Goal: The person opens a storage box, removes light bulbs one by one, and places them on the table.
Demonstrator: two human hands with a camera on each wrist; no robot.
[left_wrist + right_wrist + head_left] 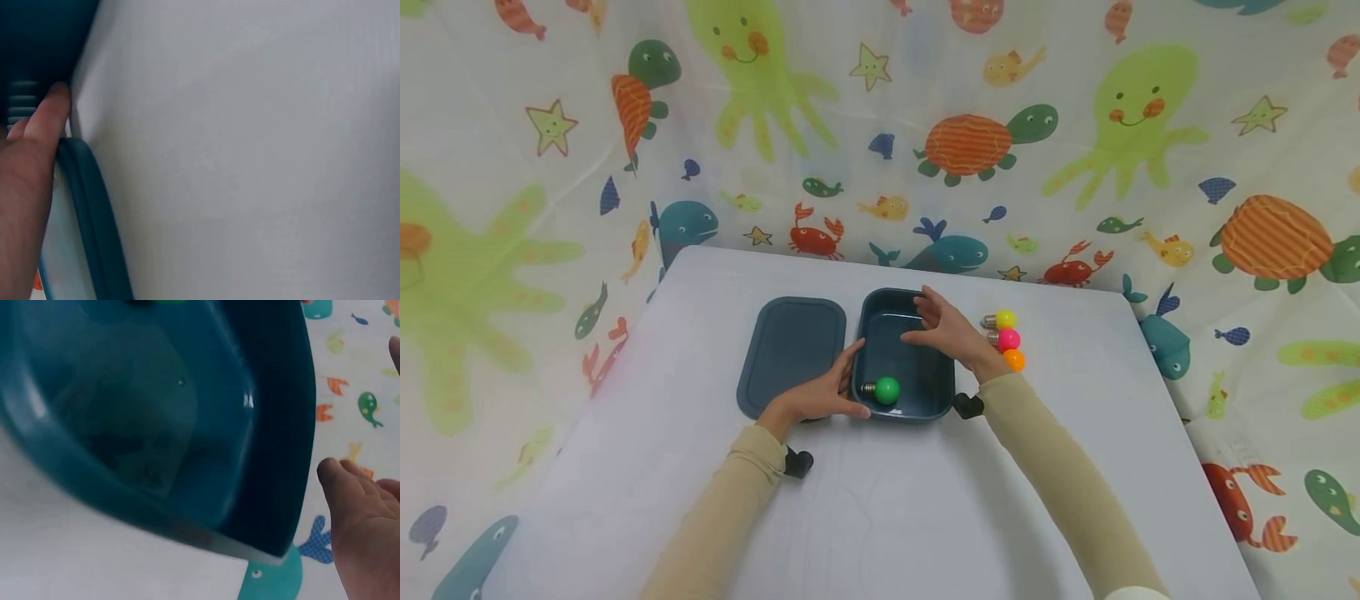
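A dark teal rectangular container (904,350) stands uncovered on the table, with a green light bulb (887,391) lying inside near its front left corner. My left hand (818,395) is at the container's left side, thumb and fingers spread, fingertips right at the wall. The left wrist view shows a finger (51,112) against the teal wall. Over the container's right part is my right hand (953,335), its fingers loosely bent and apart with nothing between them. In the right wrist view that hand (369,531) appears beside the container wall (278,425).
The matching flat lid (795,354) lies left of the container. To its right are a yellow bulb (1006,319), a pink bulb (1009,339) and an orange bulb (1014,360), partly hidden by my right wrist. A sea-animal curtain (895,167) hangs behind the white table (865,517).
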